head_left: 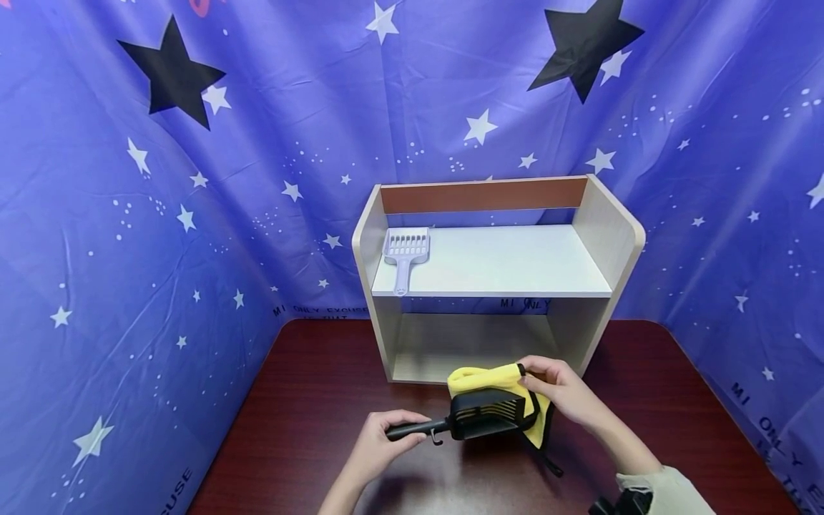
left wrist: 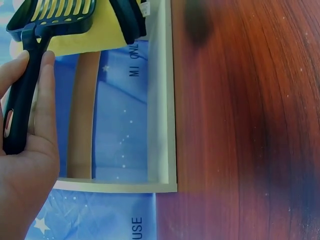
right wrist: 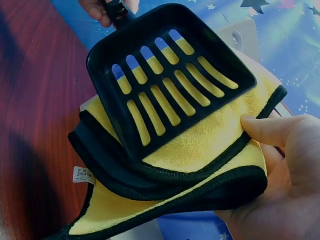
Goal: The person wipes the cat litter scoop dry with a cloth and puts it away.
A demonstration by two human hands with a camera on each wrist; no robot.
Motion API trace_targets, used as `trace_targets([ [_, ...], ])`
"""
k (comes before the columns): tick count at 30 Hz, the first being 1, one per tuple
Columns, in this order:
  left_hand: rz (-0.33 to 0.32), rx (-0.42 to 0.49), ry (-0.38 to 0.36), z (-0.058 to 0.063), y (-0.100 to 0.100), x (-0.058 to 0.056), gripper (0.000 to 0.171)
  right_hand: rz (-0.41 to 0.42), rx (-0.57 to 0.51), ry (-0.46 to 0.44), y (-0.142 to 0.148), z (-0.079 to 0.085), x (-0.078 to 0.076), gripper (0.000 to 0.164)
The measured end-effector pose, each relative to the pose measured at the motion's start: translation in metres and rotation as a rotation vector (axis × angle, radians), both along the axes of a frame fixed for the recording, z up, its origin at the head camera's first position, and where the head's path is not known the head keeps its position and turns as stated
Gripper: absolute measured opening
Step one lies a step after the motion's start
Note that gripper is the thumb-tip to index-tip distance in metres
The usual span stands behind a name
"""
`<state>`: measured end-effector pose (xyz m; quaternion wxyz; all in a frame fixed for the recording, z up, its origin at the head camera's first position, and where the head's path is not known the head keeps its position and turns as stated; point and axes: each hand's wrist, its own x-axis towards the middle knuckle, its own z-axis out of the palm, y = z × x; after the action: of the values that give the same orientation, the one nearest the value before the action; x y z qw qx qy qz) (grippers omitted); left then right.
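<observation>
My left hand [head_left: 380, 445] grips the handle of a black slotted litter scoop [head_left: 489, 415], held above the table. A folded yellow cloth [head_left: 486, 378] with black edging lies against the scoop's back, and its yellow shows through the slots in the right wrist view. My right hand [head_left: 561, 392] pinches the cloth near its edge, thumb on top [right wrist: 272, 131]; its other fingers are partly hidden under the cloth. One black-edged corner of the cloth hangs down below the scoop.
Behind the hands stands a two-tier shelf [head_left: 492, 295] on a dark red wooden table [head_left: 309, 400]. A pale lilac litter scoop [head_left: 403, 268] lies at the left of its upper board. Blue star-printed curtain [head_left: 290, 143] surrounds the table.
</observation>
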<state>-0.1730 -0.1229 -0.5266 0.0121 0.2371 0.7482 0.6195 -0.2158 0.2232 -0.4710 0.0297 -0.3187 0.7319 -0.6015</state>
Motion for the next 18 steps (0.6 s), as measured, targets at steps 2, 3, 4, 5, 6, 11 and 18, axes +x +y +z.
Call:
trace_targets([
  [2, -0.011, 0.001, 0.000, 0.000, 0.001, 0.000, 0.021, 0.005, 0.001, 0.004, -0.003, 0.000, -0.001, 0.014],
  [3, -0.017, 0.004, -0.002, 0.000, 0.002, 0.001, 0.021, 0.009, 0.000, 0.003, -0.004, 0.000, -0.001, 0.014],
  [4, -0.023, 0.007, -0.001, 0.000, 0.002, 0.001, 0.021, 0.013, -0.001, 0.003, -0.005, 0.000, -0.001, 0.013],
  [5, -0.029, 0.010, 0.004, 0.000, 0.003, 0.001, 0.021, 0.016, 0.001, 0.003, -0.007, 0.000, -0.001, 0.013],
  [6, -0.034, 0.012, 0.005, 0.000, 0.003, 0.001, 0.021, 0.018, 0.004, 0.001, -0.008, 0.001, -0.001, 0.013],
  [11, -0.042, 0.018, 0.012, 0.001, 0.005, 0.003, 0.021, 0.048, 0.031, -0.039, -0.012, 0.001, 0.000, 0.014],
  [18, -0.049, 0.017, 0.005, 0.001, 0.004, 0.004, 0.022, 0.134, 0.073, -0.073, -0.011, -0.001, 0.002, 0.019],
])
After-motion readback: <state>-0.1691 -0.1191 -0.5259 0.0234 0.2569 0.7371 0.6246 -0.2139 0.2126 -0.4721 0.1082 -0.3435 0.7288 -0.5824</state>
